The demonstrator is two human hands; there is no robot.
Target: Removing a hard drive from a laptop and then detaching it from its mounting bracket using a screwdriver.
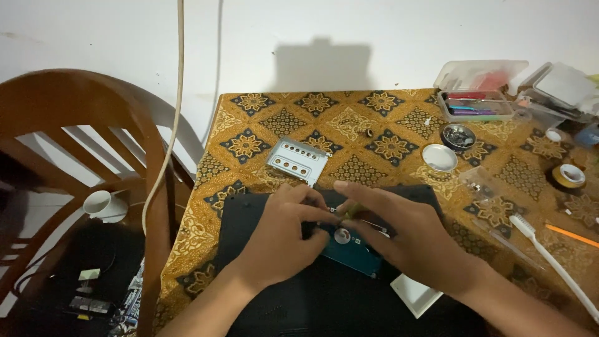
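A black laptop base [249,218] lies upside down on the patterned cloth at the table's near edge. On it sits a teal hard drive [349,249] with a round silver spot. My left hand [284,234] rests on the drive's left end, fingers curled against it. My right hand [399,234] lies over the drive's right side, its fingers reaching left to meet the left hand's fingertips. A small part pinched between them is too hidden to tell. Just beyond the laptop lies a silver perforated metal bracket [297,159].
At the right lie a white toothbrush [549,262], an orange pencil [571,235], a tape roll [568,176], a white lid [439,156], a dish of screws [458,135] and clear plastic tool boxes [477,103]. A white tray [417,293] is near my right wrist. A wooden chair [93,156] stands left.
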